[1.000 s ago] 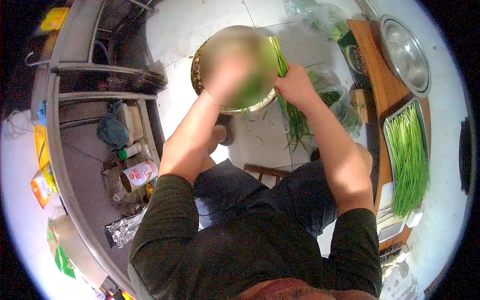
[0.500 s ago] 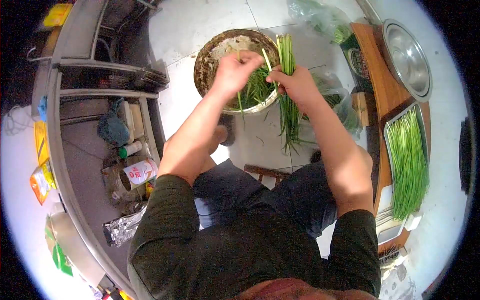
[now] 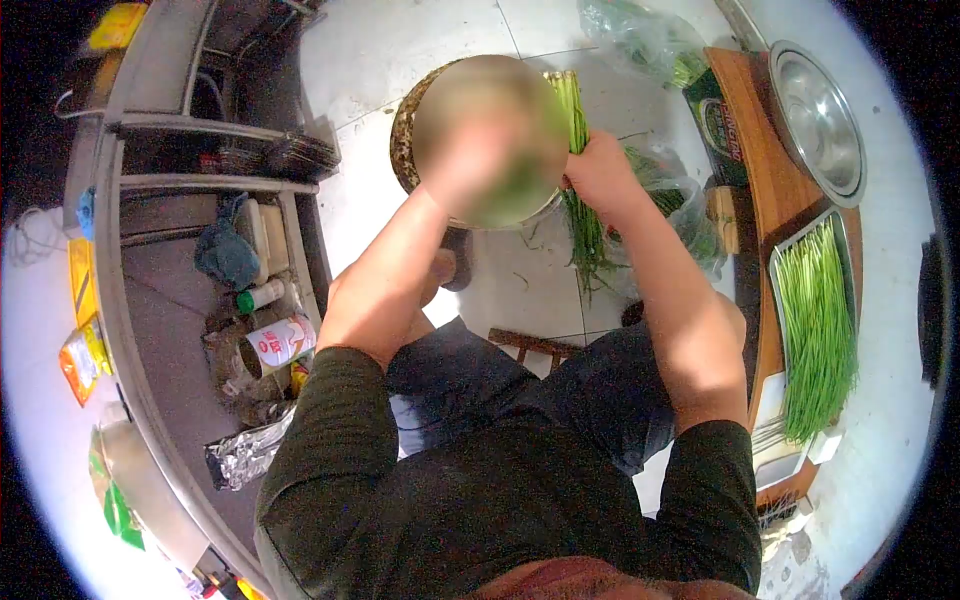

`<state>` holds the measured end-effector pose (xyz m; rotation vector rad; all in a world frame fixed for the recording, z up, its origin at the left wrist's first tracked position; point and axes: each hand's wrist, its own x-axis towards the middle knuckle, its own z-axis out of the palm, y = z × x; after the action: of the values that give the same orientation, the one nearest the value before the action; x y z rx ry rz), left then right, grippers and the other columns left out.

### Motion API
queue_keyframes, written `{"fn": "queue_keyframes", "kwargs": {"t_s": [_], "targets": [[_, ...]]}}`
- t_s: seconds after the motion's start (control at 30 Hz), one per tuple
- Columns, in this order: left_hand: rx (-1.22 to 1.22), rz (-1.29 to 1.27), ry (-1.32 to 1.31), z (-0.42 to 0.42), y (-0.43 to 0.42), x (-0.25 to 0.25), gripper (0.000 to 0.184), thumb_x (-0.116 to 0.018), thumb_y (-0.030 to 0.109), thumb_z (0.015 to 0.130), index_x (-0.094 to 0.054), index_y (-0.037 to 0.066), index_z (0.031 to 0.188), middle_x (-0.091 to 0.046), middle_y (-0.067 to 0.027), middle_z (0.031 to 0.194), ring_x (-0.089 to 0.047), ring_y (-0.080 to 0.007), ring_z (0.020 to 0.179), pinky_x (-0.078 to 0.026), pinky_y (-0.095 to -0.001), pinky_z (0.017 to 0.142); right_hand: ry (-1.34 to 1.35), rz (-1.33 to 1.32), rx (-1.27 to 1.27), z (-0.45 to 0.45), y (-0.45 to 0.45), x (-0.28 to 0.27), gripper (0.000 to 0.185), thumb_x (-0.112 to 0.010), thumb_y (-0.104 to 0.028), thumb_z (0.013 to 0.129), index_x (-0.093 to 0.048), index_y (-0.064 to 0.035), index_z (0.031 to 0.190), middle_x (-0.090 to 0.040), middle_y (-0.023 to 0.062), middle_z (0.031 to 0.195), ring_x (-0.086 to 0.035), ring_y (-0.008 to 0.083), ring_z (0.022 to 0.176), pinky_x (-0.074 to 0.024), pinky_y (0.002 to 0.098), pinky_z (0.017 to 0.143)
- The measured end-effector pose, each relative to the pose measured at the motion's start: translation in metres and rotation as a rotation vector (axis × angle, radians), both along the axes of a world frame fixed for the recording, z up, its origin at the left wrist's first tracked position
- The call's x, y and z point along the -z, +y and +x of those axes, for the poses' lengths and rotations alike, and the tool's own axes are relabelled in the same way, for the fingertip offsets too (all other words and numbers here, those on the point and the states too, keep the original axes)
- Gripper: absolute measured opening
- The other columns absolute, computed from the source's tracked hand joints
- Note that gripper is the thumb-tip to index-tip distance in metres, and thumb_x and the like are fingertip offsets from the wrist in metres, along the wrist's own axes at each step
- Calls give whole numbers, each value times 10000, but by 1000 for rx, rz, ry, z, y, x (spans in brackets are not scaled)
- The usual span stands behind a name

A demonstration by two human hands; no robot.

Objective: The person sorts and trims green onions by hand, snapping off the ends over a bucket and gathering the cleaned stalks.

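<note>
My right hand (image 3: 604, 178) is closed around an upright bunch of chives (image 3: 587, 235), pale stem ends at the top and green leaves hanging below. My left hand (image 3: 468, 150) is over the round bucket (image 3: 404, 140), just left of the bunch. A round blurred patch covers that hand's fingers and most of the bucket, so whatever they hold is hidden. The bucket has a brown, stained inner wall and stands on the tiled floor.
On the right, a wooden board (image 3: 765, 190) bears a steel bowl (image 3: 848, 150) and a tray of chives (image 3: 815, 320). Plastic bags with greens (image 3: 690, 215) lie beside it. At left stands a shelf unit (image 3: 190, 184) with a labelled can (image 3: 282, 342) and a blue cloth (image 3: 228, 250).
My left hand was pinching a chive stalk over the bucket; now its fingers are blurred out. My right hand still grips the bunch, nearly in place.
</note>
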<state>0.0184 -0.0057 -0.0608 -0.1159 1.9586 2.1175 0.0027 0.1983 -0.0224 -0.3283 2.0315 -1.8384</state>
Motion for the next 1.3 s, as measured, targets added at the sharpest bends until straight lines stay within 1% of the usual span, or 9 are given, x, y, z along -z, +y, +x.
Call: {"fn": "queue_keyframes", "kwargs": {"t_s": [0.13,0.27,0.43,0.6,0.7,0.87,1.1,1.2,1.3], "targets": [[-1,62,-30,3,-3,-1,550,-571,443,940,-477,95,1355,-549,-50,1287,-551,-156,1128,-495,-320,884,10,114,-31,3,3,-16,197,-672,-183,789,-579,-29,707,-536,5,601,-463,83,546,-362,262,505],[-28,57,-27,20,11,-47,575,-583,442,935,-449,104,1380,-536,-54,1308,-534,-155,1157,-482,-315,914,-111,72,-9,2,3,-11,217,-672,-198,795,-570,-35,693,-531,5,596,-458,87,537,-365,265,502],[30,-217,281,0,-3,-18,497,-585,372,946,-475,92,1342,-550,-61,1274,-536,-158,1145,-478,-321,931,-198,6,-2,1,1,-4,233,-674,-216,811,-572,-40,699,-537,7,600,-467,89,541,-372,262,509],[-58,-137,287,-10,-13,-1,397,-576,292,950,-525,73,1277,-573,-74,1229,-560,-174,1095,-489,-329,903,-238,-16,18,6,1,-20,243,-670,-228,828,-578,-41,704,-531,6,594,-469,90,538,-375,264,514],[-32,-728,414,-10,-21,-35,328,-574,213,937,-556,55,1224,-594,-86,1168,-576,-190,1035,-488,-334,867,-249,-26,-19,4,3,-16,218,-668,-219,837,-602,-38,736,-582,18,639,-476,94,548,-380,264,523],[-60,-664,911,-20,-43,18,291,-537,166,951,-540,55,1220,-574,-85,1161,-545,-201,1060,-452,-344,908,-293,-115,-35,-1,3,-1,169,-672,-203,847,-642,-36,839,-666,38,775,-489,101,573,-391,258,543],[61,-917,744,-7,-8,-25,186,-539,133,941,-576,48,1102,-584,-61,1045,-550,-170,929,-472,-315,808,-329,-135,-25,-2,1,6,168,-681,-203,845,-668,-38,871,-675,34,794,-492,99,571,-392,257,540],[141,-827,611,5,12,-52,147,-540,119,936,-592,45,1052,-589,-51,996,-553,-157,873,-480,-303,766,-343,-148,-70,0,1,0,188,-694,-212,839,-676,-30,881,-667,26,779,-508,105,572,-401,259,539],[97,-377,573,8,15,-38,129,-535,105,939,-594,44,1036,-589,-44,966,-549,-139,849,-481,-290,742,-376,-254,-52,6,-7,-8,208,-709,-216,826,-679,-22,897,-662,28,795,-526,114,579,-414,262,544]]}}
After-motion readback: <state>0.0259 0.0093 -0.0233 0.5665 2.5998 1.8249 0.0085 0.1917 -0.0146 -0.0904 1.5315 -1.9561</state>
